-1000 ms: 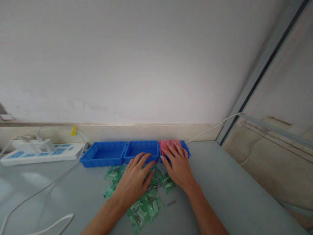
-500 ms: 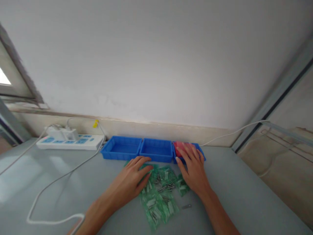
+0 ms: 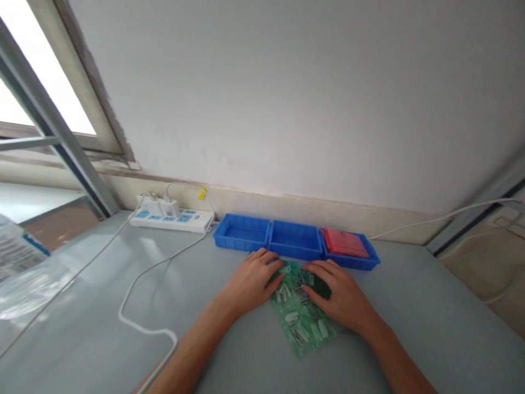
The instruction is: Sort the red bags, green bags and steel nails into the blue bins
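Note:
Several green plastic packets (image 3: 293, 317) with small metal and pale parts inside lie on the grey table. My left hand (image 3: 256, 279) rests at their left edge, fingers curved and thumb apart, touching the packets. My right hand (image 3: 340, 293) is on their right side, its thumb spread from the fingers over a darker green packet (image 3: 318, 283). Neither hand shows anything gripped. Just behind are three joined blue trays. The left tray (image 3: 241, 232) and middle tray (image 3: 295, 239) hold nothing; red packets (image 3: 344, 242) lie in the right tray (image 3: 371, 261).
A white power strip (image 3: 172, 219) with plugs stands at the back left against the wall. A white cable (image 3: 139, 284) curls across the table at left. Clear plastic packaging (image 3: 24, 273) lies at the far left edge.
My right hand has left the red packets and come down to the green packets. My left hand stays beside them. The view has turned left, showing more of the window and the plastic packaging.

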The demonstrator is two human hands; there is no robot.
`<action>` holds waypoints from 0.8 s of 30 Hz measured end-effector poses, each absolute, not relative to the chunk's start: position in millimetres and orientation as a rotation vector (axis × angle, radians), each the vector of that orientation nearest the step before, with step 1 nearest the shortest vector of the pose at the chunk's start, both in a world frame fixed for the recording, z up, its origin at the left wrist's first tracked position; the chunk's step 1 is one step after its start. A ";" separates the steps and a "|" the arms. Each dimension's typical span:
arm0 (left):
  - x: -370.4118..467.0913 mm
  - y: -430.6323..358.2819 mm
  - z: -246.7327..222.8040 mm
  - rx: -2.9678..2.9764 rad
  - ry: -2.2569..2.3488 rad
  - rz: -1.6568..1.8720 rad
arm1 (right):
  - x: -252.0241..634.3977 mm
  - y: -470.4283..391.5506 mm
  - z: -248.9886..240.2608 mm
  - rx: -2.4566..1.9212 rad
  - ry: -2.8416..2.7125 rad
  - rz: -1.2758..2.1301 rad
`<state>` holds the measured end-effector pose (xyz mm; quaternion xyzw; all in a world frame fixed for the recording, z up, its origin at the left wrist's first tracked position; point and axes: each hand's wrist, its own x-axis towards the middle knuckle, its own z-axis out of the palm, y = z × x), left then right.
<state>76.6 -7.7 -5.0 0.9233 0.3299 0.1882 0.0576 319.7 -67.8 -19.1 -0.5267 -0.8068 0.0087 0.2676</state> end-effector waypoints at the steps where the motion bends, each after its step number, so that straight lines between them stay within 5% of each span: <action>1: 76.9 -7.9 -5.3 2.790 1.001 0.557 | 320.3 -67.4 -20.3 -1.433 -2.186 0.037; 24: 81.9 -10.4 -3.4 2.713 1.018 0.699 | 322.8 -61.4 -19.6 -1.086 -1.466 0.545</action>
